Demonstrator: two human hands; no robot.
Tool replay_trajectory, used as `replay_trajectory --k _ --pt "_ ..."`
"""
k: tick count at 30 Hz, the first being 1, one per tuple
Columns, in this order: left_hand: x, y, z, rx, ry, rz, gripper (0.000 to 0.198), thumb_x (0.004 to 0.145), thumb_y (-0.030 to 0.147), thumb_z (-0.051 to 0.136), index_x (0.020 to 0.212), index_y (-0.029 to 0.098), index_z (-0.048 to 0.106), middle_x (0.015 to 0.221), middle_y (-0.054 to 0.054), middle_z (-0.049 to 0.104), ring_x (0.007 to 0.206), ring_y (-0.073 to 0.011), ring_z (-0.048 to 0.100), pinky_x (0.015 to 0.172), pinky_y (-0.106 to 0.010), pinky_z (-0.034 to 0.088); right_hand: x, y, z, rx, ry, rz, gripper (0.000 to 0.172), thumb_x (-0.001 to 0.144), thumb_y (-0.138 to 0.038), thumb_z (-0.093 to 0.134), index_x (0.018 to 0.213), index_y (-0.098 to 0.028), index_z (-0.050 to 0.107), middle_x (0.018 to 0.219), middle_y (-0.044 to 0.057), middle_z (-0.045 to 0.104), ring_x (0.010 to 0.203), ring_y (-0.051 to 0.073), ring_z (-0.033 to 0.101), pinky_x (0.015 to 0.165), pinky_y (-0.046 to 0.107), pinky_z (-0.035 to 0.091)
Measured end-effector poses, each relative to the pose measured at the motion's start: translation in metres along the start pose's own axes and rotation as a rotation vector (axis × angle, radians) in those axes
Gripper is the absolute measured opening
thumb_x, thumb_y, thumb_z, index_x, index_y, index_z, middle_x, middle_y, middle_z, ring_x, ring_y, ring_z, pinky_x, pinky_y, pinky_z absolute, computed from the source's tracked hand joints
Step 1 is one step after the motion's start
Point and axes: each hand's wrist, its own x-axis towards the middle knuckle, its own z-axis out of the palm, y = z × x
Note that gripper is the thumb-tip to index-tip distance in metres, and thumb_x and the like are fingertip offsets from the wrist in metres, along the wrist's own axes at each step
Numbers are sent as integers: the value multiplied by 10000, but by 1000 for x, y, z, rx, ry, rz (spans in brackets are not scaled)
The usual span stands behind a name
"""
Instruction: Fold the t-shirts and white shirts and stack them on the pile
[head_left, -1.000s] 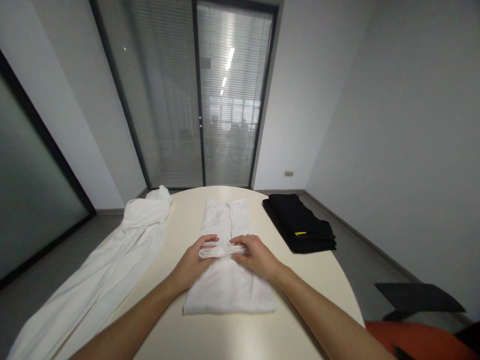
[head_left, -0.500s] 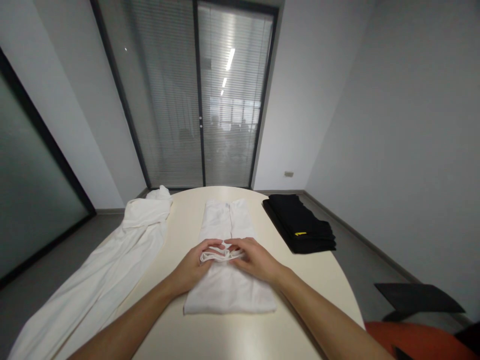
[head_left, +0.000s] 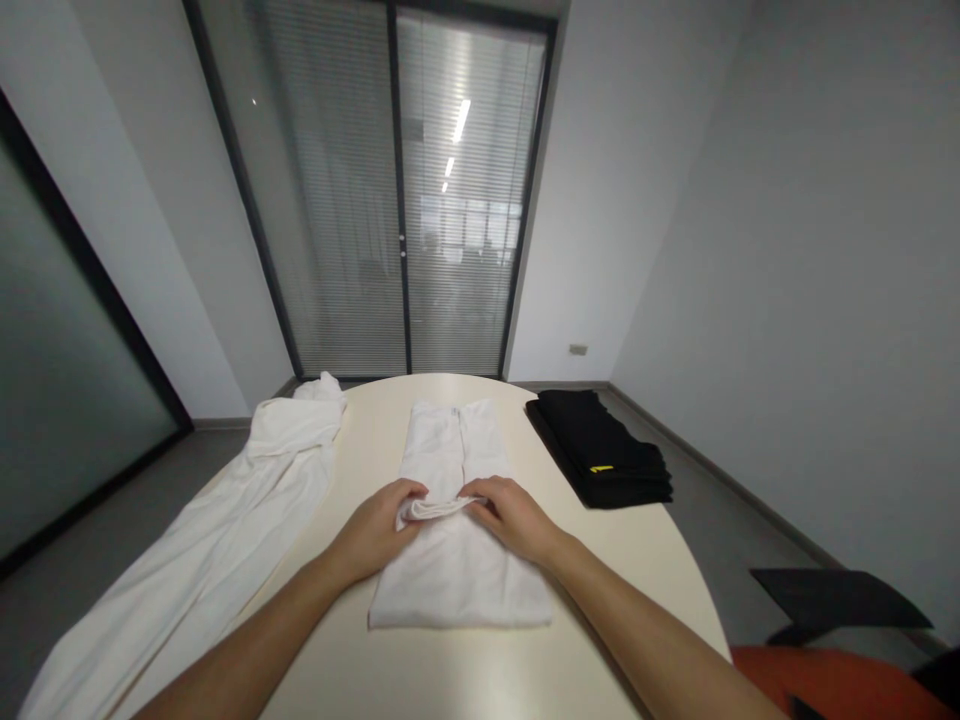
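At the middle of the round table [head_left: 615, 560], the left hand [head_left: 373, 530] and right hand [head_left: 512, 518] both pinch a bunched fold of the white garment [head_left: 457, 575], which lies flat and narrow. A black folded stack [head_left: 600, 450] sits to the right, a white cloth [head_left: 225, 540] drapes left.

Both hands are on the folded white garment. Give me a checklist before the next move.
1. The left hand and right hand both pinch the white garment's bunched middle: ok.
2. It lies flat on the table: ok.
3. Its near edge is straight: ok.
4. The black folded stack lies apart from it: ok.
5. The long white cloth overhangs the table's left edge: not ok.
6. Grip firmness: cannot tell.
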Motion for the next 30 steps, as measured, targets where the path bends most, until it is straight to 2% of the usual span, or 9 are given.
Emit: replay_trajectory --k 6,11,13,15,17,20,25,28,30 --pt "-3 13 -16 106 -147 16 225 791 251 627 1002 233 700 967 -37 694 907 -220 636 806 -300 457 -2 -9 -11 53 -109 46 195 931 -268 580 1060 -236 723 931 24 732 826 178 642 746 265 452" --pt "-10 23 -30 81 -410 52 156 734 288 687 867 211 713 841 7 676 799 -178 600 714 -238 409 -9 -21 -25 152 -314 54 186 861 -277 658 1015 -240 756 790 -13 687 683 130 578 619 220 403" --pt "-12 25 -33 32 -526 54 127 734 309 693 775 189 687 727 32 627 686 -138 544 621 -212 372 -12 -24 -29 215 -410 40 189 841 -292 684 1000 -233 768 729 -25 647 641 113 534 585 211 380" --pt "-13 26 -34 -20 -623 58 207 782 361 664 699 172 649 631 48 546 586 -104 452 536 -203 314 -14 -26 -31 275 -484 41 200 827 -307 704 992 -218 775 712 -26 634 635 108 520 584 210 382" --pt "-13 25 -34 -58 -652 68 310 839 415 616 659 163 620 586 52 487 547 -88 388 505 -204 277 -15 -28 -32 316 -500 55 209 830 -310 700 996 -205 771 753 -13 665 665 115 545 614 215 406" --pt "-11 24 -34 -89 -509 47 409 871 495 581 648 155 620 573 40 485 557 -94 390 510 -208 281 -15 -34 -36 353 -440 82 213 879 -312 641 1022 -192 744 870 15 717 728 133 591 655 229 430" --pt "0 28 -29 -263 -129 -80 483 898 586 521 797 147 695 757 -28 672 682 -162 551 608 -243 427 7 -38 -54 246 -203 68 232 943 -357 560 1008 -192 710 896 22 709 763 154 591 680 254 436" --pt "12 21 -21 -323 91 -99 409 894 548 542 896 163 677 846 -43 707 782 -193 624 703 -275 493 32 -27 -59 137 -101 30 246 952 -359 541 1036 -197 706 934 27 714 764 156 580 693 265 434" --pt "18 9 -13 -341 176 -97 370 880 497 565 1042 175 648 903 -49 721 851 -203 662 779 -301 520 46 -14 -55 71 -61 31 248 954 -338 532 1060 -197 705 951 31 721 753 155 582 707 272 435"
